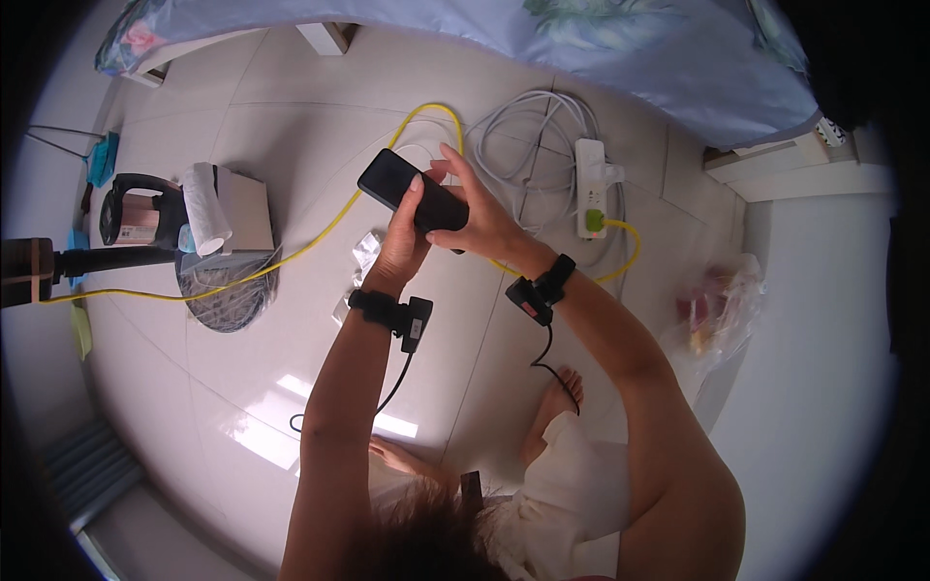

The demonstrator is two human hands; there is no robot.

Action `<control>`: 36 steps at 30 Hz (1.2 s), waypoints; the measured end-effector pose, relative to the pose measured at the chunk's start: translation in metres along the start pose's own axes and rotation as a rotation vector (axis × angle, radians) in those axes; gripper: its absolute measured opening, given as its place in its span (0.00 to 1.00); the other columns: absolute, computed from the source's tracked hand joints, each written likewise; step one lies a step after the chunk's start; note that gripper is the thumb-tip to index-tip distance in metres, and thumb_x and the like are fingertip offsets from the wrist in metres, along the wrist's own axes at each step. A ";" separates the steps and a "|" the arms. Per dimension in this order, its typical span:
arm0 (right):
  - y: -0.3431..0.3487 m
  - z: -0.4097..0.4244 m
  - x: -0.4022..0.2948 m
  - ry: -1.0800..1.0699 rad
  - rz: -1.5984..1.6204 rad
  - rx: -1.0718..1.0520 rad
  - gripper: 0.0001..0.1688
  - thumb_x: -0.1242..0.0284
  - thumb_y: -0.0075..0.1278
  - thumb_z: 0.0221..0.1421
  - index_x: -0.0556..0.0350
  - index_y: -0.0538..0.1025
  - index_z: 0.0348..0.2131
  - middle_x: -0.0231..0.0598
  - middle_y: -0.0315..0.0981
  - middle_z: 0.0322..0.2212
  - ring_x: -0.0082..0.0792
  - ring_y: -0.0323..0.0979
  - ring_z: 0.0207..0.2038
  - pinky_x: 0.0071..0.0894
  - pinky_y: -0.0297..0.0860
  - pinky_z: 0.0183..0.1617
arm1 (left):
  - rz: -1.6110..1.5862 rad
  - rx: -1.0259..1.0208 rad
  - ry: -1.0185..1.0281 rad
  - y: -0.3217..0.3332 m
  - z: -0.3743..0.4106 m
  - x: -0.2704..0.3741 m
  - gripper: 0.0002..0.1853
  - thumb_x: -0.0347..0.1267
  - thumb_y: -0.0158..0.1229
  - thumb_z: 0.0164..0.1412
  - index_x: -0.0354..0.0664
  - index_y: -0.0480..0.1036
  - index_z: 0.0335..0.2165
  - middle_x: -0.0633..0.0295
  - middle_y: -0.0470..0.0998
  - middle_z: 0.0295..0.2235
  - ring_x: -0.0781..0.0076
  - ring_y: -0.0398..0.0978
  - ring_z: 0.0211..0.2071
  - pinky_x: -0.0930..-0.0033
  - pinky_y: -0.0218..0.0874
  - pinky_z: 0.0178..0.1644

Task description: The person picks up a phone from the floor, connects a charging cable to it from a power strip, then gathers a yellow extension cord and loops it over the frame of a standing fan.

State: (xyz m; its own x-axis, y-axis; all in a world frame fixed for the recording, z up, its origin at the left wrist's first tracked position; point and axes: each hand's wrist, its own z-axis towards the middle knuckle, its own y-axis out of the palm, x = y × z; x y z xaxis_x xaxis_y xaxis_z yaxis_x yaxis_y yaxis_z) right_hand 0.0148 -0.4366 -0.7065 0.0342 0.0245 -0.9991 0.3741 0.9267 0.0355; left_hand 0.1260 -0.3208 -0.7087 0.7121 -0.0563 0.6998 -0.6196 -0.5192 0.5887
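A black smartphone (396, 174), its dark screen facing up, is held in the air above the tiled floor. My left hand (402, 250) grips it from below, with the thumb lying on its face. At the phone's near right end is my right hand (490, 214), its thumb on the lower edge and a finger stretched out past the far edge. Some fingers of both hands are hidden behind the phone. Each wrist bears a black strap with a small black device, the left one (414, 325) and the right one (530, 299), each with a cable.
A white power strip (590, 181) with a green plug (595, 220) lies at right, beside a coiled grey cable (508, 138). A yellow cable (320, 236) crosses the floor. At left are a garment steamer (142, 210) and a box (247, 207). A plastic bag (723, 309) lies far right.
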 end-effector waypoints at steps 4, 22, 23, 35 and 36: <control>-0.018 0.005 0.001 -0.162 -0.265 0.083 0.48 0.73 0.63 0.45 0.54 0.58 0.62 0.46 0.61 0.55 0.40 0.69 0.52 0.35 0.67 0.56 | -0.214 0.087 0.123 -0.012 0.006 -0.001 0.34 0.57 0.51 0.62 0.42 0.62 0.53 0.56 0.67 0.55 0.54 0.64 0.58 0.50 0.53 0.64; -0.015 -0.008 0.008 0.437 -0.214 -0.260 0.18 0.66 0.45 0.65 0.65 0.79 0.38 0.36 0.79 0.31 0.23 0.75 0.34 0.24 0.69 0.42 | -0.508 0.187 0.179 -0.020 -0.011 0.015 0.43 0.60 0.58 0.55 0.40 0.60 0.55 0.52 0.66 0.54 0.51 0.65 0.57 0.46 0.55 0.62; -0.014 -0.009 0.009 0.446 -0.192 -0.257 0.18 0.67 0.45 0.66 0.65 0.79 0.38 0.36 0.79 0.31 0.23 0.75 0.34 0.23 0.69 0.42 | -0.518 0.197 0.173 -0.020 -0.010 0.014 0.42 0.60 0.57 0.54 0.39 0.61 0.54 0.53 0.67 0.53 0.51 0.66 0.56 0.47 0.55 0.62; -0.037 -0.022 0.013 0.239 -0.349 -0.147 0.17 0.72 0.49 0.63 0.65 0.75 0.47 0.36 0.79 0.39 0.25 0.76 0.43 0.22 0.69 0.49 | -0.541 0.207 0.228 -0.017 -0.014 0.029 0.42 0.63 0.57 0.53 0.39 0.66 0.51 0.56 0.72 0.45 0.54 0.70 0.51 0.51 0.59 0.60; -0.032 -0.021 0.013 0.274 -0.327 -0.182 0.16 0.73 0.50 0.63 0.65 0.75 0.47 0.36 0.78 0.39 0.25 0.76 0.43 0.22 0.69 0.49 | -0.542 0.213 0.227 -0.016 -0.015 0.029 0.42 0.64 0.56 0.53 0.39 0.66 0.51 0.56 0.72 0.45 0.53 0.70 0.51 0.51 0.59 0.60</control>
State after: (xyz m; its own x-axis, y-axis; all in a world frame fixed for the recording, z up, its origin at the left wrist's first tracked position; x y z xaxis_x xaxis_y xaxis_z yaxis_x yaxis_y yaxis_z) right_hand -0.0164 -0.4577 -0.7210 -0.3143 -0.2049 -0.9270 0.1544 0.9524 -0.2628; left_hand 0.1515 -0.3017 -0.6918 0.8045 0.4329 0.4066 -0.0939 -0.5833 0.8068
